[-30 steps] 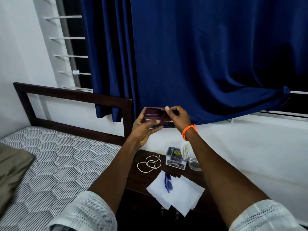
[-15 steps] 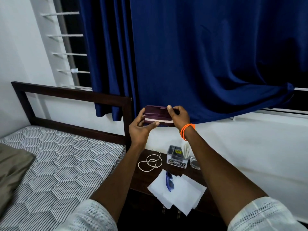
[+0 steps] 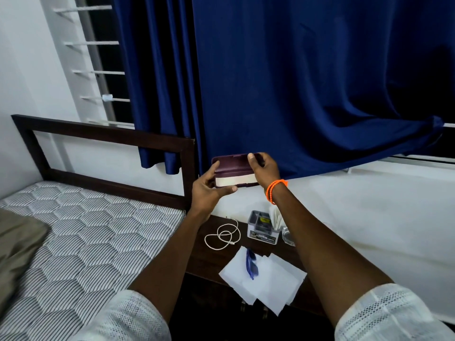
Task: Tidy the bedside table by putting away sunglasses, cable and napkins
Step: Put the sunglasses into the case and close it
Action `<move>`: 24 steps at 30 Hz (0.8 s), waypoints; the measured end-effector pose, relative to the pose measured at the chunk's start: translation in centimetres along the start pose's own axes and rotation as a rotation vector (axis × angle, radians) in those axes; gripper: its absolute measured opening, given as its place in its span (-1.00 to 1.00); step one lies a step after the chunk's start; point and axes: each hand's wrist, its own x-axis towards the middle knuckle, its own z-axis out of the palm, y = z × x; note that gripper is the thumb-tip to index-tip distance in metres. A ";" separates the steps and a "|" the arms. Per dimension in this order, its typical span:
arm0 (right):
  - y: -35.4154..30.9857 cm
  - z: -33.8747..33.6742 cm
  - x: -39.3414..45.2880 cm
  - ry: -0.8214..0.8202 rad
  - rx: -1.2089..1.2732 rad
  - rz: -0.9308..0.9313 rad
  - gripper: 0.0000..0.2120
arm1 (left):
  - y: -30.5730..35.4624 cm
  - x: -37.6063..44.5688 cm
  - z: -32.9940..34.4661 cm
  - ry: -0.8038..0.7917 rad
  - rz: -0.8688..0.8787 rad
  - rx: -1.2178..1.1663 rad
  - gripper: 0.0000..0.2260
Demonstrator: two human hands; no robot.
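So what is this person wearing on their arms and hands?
Both forearms are bare below white sleeves of perforated, mesh-like fabric: left sleeve, right sleeve. An orange braided band, looped twice, circles the right wrist. No gloves or rings show on the left hand or right hand.

One glasses case [image 3: 234, 172], one sunglasses [image 3: 251, 265], one cable [image 3: 222, 236], several napkins [image 3: 268, 281], one organiser box [image 3: 262, 228], two hands
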 end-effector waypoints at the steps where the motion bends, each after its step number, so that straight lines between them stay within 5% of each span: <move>1: 0.2 0.1 0.0 0.000 0.000 0.015 -0.59 | -0.2 0.0 0.0 0.006 -0.011 -0.005 -0.15; 14: 7.8 0.5 -2.4 -0.025 -0.027 0.287 -0.72 | -7.2 -1.8 -1.1 0.082 -0.219 -0.027 -0.15; 18: 12.1 0.5 -3.4 -0.004 -0.180 0.319 -0.90 | -10.6 -2.5 -1.0 0.126 -0.275 -0.042 -0.12; 24: 17.9 0.8 -5.8 -0.234 -0.517 0.257 -0.78 | -16.4 -3.5 -1.2 0.161 -0.330 -0.012 -0.08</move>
